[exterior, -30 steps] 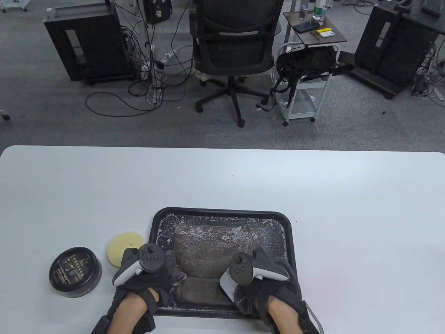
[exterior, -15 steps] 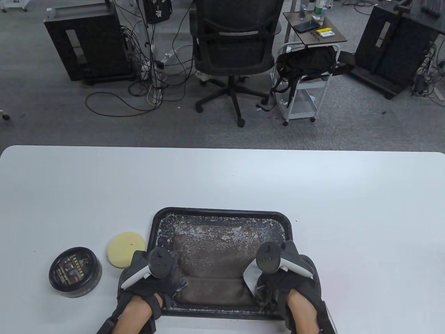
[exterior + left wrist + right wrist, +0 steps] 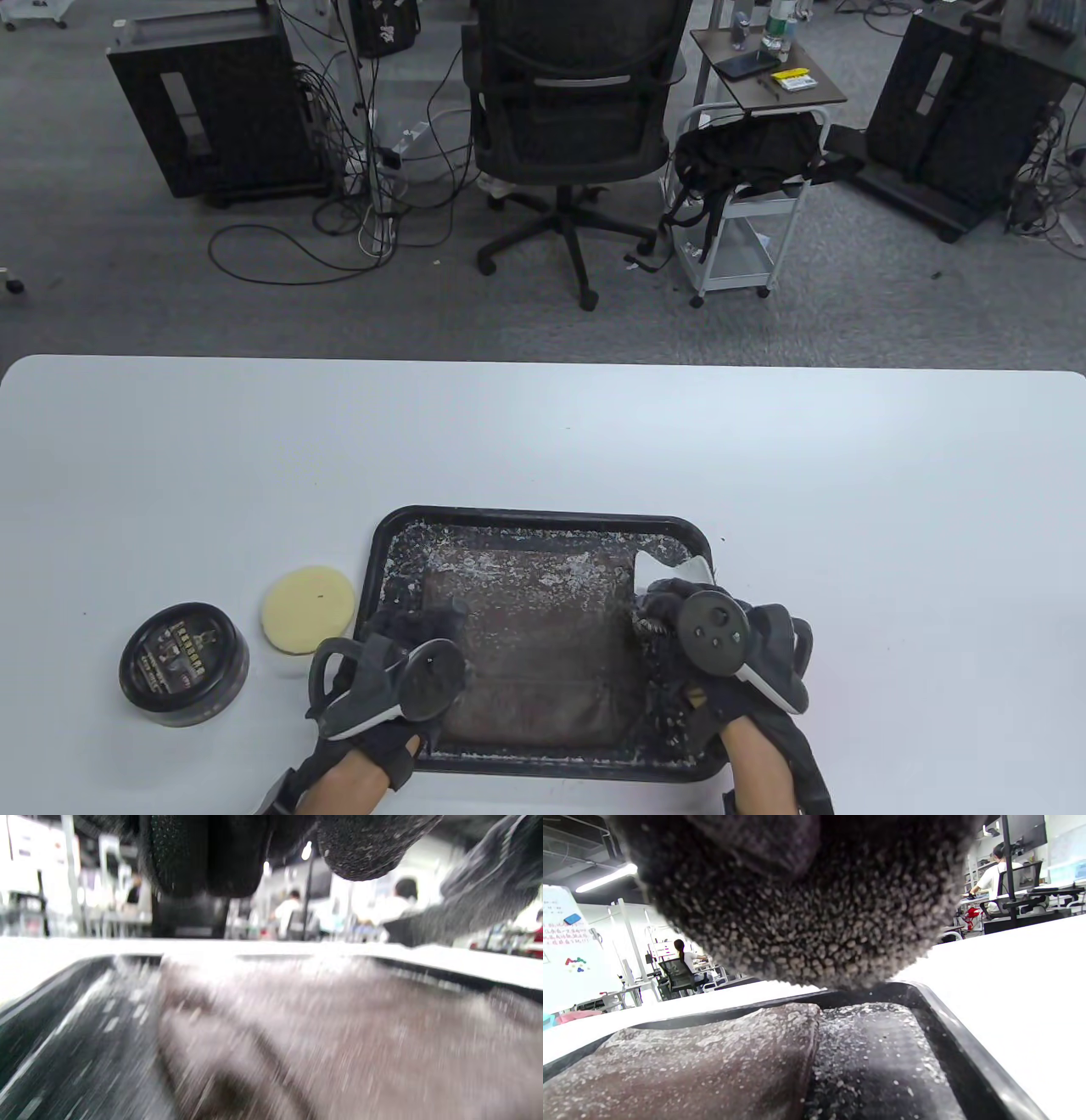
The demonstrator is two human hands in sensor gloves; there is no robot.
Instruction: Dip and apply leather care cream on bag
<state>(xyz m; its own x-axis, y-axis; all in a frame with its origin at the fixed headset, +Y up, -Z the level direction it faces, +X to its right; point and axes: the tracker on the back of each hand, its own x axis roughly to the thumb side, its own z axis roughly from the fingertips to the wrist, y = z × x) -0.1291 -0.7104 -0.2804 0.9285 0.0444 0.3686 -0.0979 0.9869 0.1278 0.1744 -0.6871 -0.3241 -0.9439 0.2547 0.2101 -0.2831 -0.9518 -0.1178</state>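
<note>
Inside the black tray [image 3: 543, 516], the brown bag [image 3: 543, 645] is flanked at nine and three o'clock by the left hand [image 3: 399, 671] and right hand [image 3: 721, 645], seemingly for steadying, their grips being indiscernible.

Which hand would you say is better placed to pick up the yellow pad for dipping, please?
The left hand, probably. It is at the tray's left edge, right beside the yellow pad and cream tin. The right hand is on the tray's far side.
</note>
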